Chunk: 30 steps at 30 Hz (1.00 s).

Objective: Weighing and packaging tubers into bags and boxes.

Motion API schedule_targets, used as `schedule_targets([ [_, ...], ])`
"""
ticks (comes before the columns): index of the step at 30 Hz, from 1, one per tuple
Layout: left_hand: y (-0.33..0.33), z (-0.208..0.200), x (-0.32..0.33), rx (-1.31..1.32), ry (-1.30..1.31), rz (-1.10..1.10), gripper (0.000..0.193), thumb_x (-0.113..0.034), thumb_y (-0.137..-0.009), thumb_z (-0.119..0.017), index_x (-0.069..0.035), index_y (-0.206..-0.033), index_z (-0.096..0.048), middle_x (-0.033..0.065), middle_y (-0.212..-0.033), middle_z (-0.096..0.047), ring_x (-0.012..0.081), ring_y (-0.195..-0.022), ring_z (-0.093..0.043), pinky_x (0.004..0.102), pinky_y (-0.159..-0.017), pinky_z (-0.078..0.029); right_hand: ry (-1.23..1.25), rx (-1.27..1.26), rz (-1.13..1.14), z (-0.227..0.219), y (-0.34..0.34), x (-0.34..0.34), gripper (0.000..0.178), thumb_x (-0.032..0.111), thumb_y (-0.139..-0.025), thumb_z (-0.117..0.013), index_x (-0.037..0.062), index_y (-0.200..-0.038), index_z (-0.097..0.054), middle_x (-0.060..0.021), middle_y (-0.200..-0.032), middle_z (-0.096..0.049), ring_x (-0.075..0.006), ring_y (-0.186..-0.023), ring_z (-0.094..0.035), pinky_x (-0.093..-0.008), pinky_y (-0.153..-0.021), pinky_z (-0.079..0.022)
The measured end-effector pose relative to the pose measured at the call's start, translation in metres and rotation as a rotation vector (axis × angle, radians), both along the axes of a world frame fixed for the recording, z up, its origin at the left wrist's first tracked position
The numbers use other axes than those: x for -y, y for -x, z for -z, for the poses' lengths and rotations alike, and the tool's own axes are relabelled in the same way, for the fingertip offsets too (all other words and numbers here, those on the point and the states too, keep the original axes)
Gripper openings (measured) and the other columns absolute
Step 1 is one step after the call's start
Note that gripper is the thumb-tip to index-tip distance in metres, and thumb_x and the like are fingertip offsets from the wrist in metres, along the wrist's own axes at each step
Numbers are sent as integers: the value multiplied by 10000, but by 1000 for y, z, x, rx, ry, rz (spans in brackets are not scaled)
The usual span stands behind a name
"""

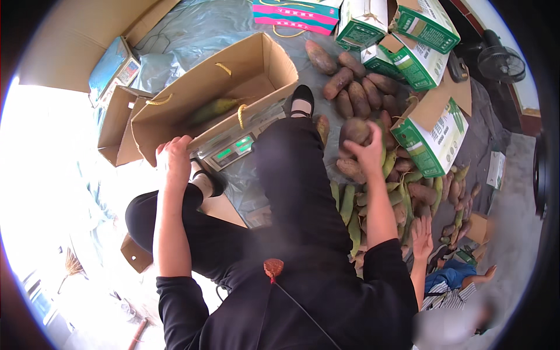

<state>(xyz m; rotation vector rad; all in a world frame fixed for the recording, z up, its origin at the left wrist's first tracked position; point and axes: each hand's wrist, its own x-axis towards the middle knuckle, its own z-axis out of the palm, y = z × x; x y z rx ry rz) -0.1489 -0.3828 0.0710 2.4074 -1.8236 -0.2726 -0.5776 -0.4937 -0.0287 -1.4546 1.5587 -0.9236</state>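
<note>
My left hand [173, 157] is closed on the near left rim of a long open cardboard box [207, 140] with yellow rope handles. Inside the box lies a green-yellow oblong vegetable [214, 109]. The box rests on a digital scale [230, 153] with lit green displays. Over the pile on the right, my right hand [368, 153] is wrapped round a large brown oblong vegetable [352, 133]. Around and below it lie more brown oblong vegetables [359, 99] and long green ones [348, 204].
Green-and-white cartons [434, 137] stand right and far right, beside a black fan [500, 63]. A pink-and-blue box [297, 16] is at the far side. A blue device [114, 70] sits far left. Another person's hand [421, 238] reaches in at lower right. Plastic sheeting [192, 29] covers the floor.
</note>
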Motion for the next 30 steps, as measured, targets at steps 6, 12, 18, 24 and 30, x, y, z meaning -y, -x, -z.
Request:
schedule_targets([
  [6, 4, -5, 2, 30, -18, -1, 250, 47, -751, -509, -77, -922, -644, 107, -849, -634, 287, -900, -608, 401, -873, -409, 377, 381, -185, -154, -84, 69, 807, 101, -622, -830, -2, -1272, -364, -133, -1190, -503, -221, -1098, -534, -364, -934, -460],
  [12, 3, -2, 6, 24, -29, 22, 269, 43, -752, -499, -81, -946, -638, 107, -869, -633, 284, -913, -608, 404, -877, -410, 260, 482, -430, -176, -181, 92, 811, 216, -581, -859, 14, -1229, -416, -155, -1129, -547, -242, -1012, -580, -363, -860, -496],
  [18, 3, -4, 5, 23, -101, 15, 228, 2, -740, -617, -79, -954, -621, 100, -894, -634, 282, -946, -602, 411, -880, -411, -85, 138, -360, -99, -262, 89, 868, 387, -535, -845, 19, -1219, -458, -253, -1202, -526, -372, -1159, -494, -391, -990, -409],
  [24, 3, -2, 5, 41, -56, 8, 253, 7, -733, -620, -74, -973, -613, 106, -928, -639, 292, -956, -595, 419, -879, -408, 135, -64, -421, -88, -232, 110, 527, 347, -714, -733, -62, -1014, -593, -198, -1005, -648, -315, -947, -634, -368, -814, -503],
  [30, 3, -2, 4, 13, -37, 10, 274, -13, -747, -616, -55, -1018, -608, 137, -974, -643, 323, -950, -597, 419, -891, -417, 201, 129, -305, -109, -80, 103, 327, 236, -776, -699, 40, -1033, -653, -117, -906, -689, -191, -838, -658, -295, -736, -512],
])
